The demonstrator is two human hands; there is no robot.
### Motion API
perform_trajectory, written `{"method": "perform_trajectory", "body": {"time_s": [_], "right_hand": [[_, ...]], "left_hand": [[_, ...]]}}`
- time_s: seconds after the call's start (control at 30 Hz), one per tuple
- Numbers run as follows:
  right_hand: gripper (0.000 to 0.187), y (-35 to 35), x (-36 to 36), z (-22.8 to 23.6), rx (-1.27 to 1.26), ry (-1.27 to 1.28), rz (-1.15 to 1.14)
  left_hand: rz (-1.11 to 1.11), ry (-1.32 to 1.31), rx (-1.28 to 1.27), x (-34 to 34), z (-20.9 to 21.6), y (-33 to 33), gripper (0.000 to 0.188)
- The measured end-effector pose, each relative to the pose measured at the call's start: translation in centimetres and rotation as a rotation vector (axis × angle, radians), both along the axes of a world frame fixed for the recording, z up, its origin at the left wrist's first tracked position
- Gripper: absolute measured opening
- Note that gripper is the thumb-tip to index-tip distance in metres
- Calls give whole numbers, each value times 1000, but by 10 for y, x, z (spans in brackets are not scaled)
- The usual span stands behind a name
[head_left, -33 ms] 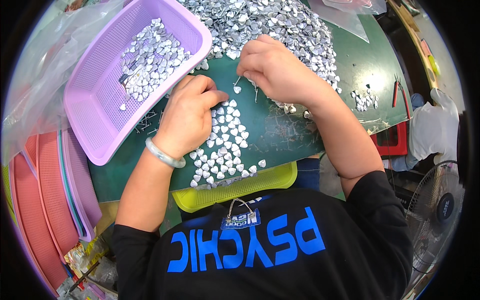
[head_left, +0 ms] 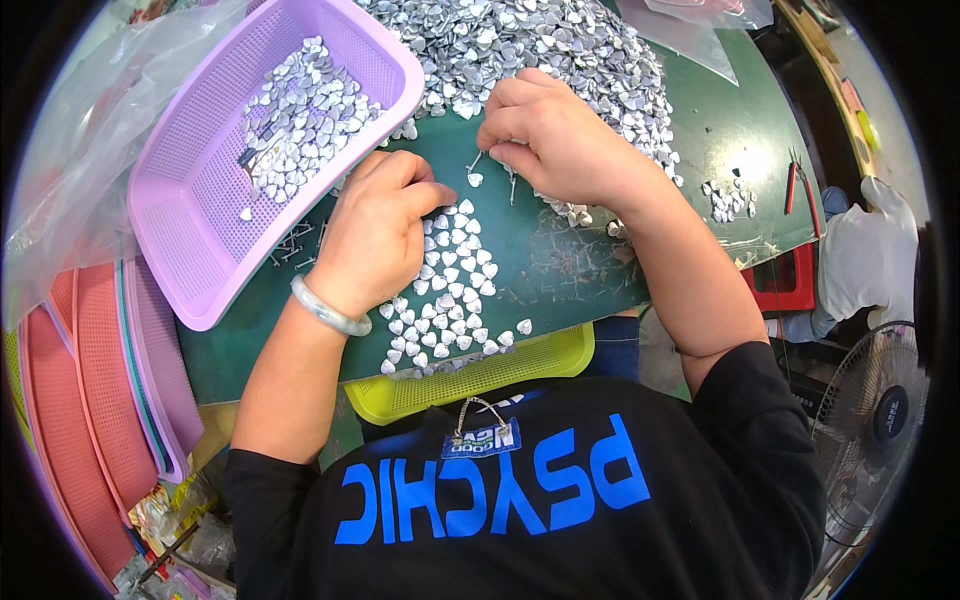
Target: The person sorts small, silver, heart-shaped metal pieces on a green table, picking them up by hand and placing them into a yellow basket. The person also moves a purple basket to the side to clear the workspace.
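Purple basket (head_left: pixel 200 230) holds silver hearts (head_left: pixel 300 110), apparently.

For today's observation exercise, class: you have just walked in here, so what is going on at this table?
A person works with both bare hands over a green mat covered with small silver heart-shaped pieces. The left hand rests on the mat beside a spread of hearts, while the right hand pinches a small metal piece at the edge of the big heap. A purple basket holds more hearts, and a yellow tray sits at the near edge.
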State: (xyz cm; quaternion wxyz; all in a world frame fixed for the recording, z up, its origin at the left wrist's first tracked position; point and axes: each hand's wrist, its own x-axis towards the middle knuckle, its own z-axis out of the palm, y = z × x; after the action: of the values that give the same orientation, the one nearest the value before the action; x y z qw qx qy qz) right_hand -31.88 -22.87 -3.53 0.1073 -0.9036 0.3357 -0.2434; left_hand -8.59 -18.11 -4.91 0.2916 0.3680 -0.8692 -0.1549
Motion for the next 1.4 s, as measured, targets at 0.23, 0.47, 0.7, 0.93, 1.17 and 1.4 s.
{"method": "perform_trajectory", "body": {"time_s": [0.23,0.47,0.7,0.93,1.17,1.4], "right_hand": [[9,0,1,-4,-13,51,-11],[16,4,0,5,39,79,-6],[23,8,-1,14,50,7,25],[35,38,3,29,206,73,81],[53,45,19,19,274,81,171],[44,53,18,7,274,35,185]], "left_hand": [[12,-52,5,-11,2,3,44],[-23,-33,45,-6,2,1,45],[25,43,113,12,12,8,45],[132,-63,86,43,19,52,44],[138,-104,59,50,13,62,45],[84,-170,115,42,11,59,46]]}}
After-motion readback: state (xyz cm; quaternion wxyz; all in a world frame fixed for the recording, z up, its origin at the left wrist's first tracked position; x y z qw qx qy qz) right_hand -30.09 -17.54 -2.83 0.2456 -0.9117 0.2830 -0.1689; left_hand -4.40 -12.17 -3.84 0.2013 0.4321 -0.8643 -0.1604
